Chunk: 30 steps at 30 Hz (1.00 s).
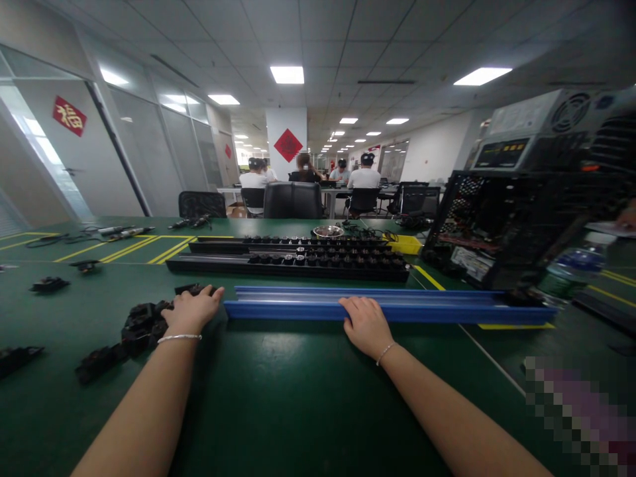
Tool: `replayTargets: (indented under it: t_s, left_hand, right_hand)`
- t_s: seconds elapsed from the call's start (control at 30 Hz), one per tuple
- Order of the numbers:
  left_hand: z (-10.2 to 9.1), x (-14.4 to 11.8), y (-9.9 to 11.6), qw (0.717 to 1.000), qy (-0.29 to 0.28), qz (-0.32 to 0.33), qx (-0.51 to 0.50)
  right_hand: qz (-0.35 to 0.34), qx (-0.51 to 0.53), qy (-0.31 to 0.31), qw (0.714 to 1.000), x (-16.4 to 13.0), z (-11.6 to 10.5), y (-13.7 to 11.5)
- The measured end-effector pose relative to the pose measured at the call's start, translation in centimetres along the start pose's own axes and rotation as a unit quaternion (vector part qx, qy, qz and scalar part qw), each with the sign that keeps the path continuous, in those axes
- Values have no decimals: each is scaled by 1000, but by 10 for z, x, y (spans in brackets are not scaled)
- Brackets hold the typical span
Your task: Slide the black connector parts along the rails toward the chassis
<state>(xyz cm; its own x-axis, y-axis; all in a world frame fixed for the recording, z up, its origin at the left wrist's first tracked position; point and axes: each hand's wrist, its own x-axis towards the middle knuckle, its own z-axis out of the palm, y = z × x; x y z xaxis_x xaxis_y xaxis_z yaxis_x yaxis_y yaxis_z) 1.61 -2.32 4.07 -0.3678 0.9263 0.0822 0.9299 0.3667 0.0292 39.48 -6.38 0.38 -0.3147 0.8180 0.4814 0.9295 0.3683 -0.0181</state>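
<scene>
A long blue channel rail (pixel 298 311) lies crosswise on the green table in front of me. My right hand (pixel 366 326) grips its near wall, fingers over the top edge and thumb on the near side. At the rail's left, my left hand (pixel 191 311) is over a small black part (pixel 187 289), fingers apart; whether they touch it is hard to see. More black plastic parts (pixel 142 328) are heaped beside that wrist. A dark piece (pixel 521 297) sits in the rail's right end.
Black rails (pixel 213 264) filled with round black parts lie behind the blue one. A metal bowl (pixel 328 231) and yellow tray (pixel 405 244) stand farther back. On the right are an open computer case (pixel 477 225) and water bottle (pixel 571 268). People sit in the background.
</scene>
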Motion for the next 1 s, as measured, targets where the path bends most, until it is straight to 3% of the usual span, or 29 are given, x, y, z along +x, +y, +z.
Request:
replayTargets:
  t_s: [0.1,0.23,0.43,0.53,0.6,0.7,0.8,0.9,1.0]
  left_hand:
    - [0,-2,3,996,-6,-83,-39]
    - [4,0,0,993,7,-101,-57]
    - [10,0,-12,988,73,-130,-31]
    - [8,-4,-8,985,115,-126,-28]
    - [4,-9,4,983,163,-79,-37]
    - [1,-21,37,968,242,60,-36]
    - [5,-38,79,954,226,188,-55]
    - [15,-56,110,935,183,296,-69]
    - [24,-65,121,928,173,321,-76]
  right_hand:
    - [-1,-6,-3,1000,0,1,0]
    - [-3,-2,-3,1000,0,0,1]
    - [-2,34,4,999,-1,-2,2]
    - [3,46,15,999,-1,-5,7]
    - [19,42,31,998,1,-9,16]
    - [72,18,80,994,4,-17,44]
    - [167,-30,165,972,0,-29,92]
    - [279,-90,249,923,-18,-38,151]
    - [398,-113,256,874,-46,-39,205]
